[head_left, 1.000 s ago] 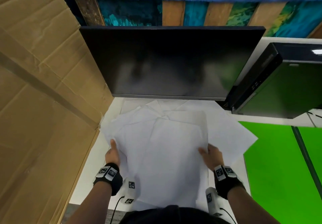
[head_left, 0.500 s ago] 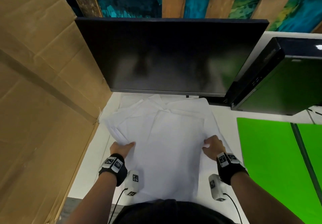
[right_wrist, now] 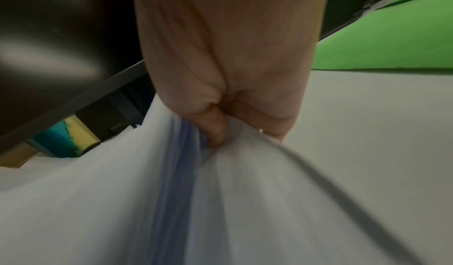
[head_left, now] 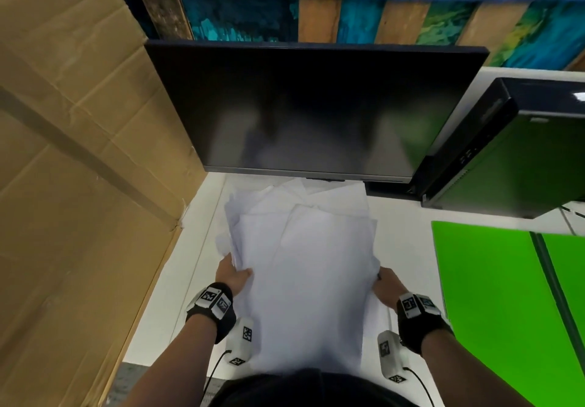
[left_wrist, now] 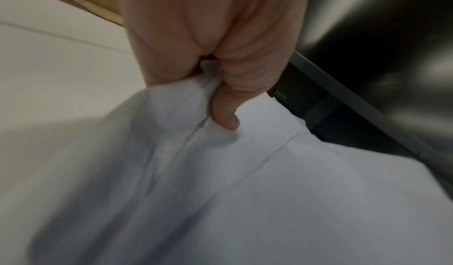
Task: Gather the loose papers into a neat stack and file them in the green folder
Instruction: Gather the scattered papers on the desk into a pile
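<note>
Several white papers form a rough bundle on the white desk, in front of the monitor. My left hand grips the bundle's left edge, thumb on top, the sheets bunched under it. My right hand grips the right edge, with the papers pinched between thumb and fingers. The sheets' corners still stick out unevenly at the far end. The green folder lies open and flat on the desk to the right, also seen in the right wrist view.
A dark monitor stands right behind the papers. A large cardboard sheet walls off the left side. A second black monitor sits at the back right above the folder. White desk shows between papers and folder.
Both hands have pushed inward, squeezing the spread sheets into a narrower bundle. The sheets that fanned out to the right and left are now drawn in, and the hands grip the edges.
</note>
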The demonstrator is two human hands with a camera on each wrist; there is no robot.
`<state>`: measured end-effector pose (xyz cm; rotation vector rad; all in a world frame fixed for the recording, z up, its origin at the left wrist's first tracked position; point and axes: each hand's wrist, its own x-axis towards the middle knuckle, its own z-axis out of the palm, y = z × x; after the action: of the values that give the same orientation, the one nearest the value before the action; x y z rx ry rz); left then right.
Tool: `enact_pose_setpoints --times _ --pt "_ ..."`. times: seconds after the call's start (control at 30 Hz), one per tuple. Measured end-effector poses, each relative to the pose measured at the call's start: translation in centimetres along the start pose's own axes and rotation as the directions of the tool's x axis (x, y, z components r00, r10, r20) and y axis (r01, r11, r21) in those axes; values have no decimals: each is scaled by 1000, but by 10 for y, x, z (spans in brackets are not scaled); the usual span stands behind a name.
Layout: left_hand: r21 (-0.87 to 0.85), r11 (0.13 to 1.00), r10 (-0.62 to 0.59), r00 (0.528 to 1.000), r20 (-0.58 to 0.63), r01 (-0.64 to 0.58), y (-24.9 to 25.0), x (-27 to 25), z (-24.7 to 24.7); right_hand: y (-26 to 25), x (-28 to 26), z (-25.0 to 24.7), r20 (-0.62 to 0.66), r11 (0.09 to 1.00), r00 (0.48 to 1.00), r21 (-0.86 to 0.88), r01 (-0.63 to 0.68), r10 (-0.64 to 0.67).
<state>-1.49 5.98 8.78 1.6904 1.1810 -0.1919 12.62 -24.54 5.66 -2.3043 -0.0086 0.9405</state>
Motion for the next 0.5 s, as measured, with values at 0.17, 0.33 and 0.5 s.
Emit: enact_pose_setpoints --times 0.17,0.33,0.5 --pt "51 996 -84 990 113 78 -18 -1 -22 3 -10 -13 -24 814 996 578 -56 86" --pt "-16 998 -49 983 179 53 -8 1 -11 -25 -16 7 -2 875 1000 483 -26 31" --pt "-242 969 -60 998 -32 51 10 -1 3 -34 -18 15 -98 915 990 400 -53 100"
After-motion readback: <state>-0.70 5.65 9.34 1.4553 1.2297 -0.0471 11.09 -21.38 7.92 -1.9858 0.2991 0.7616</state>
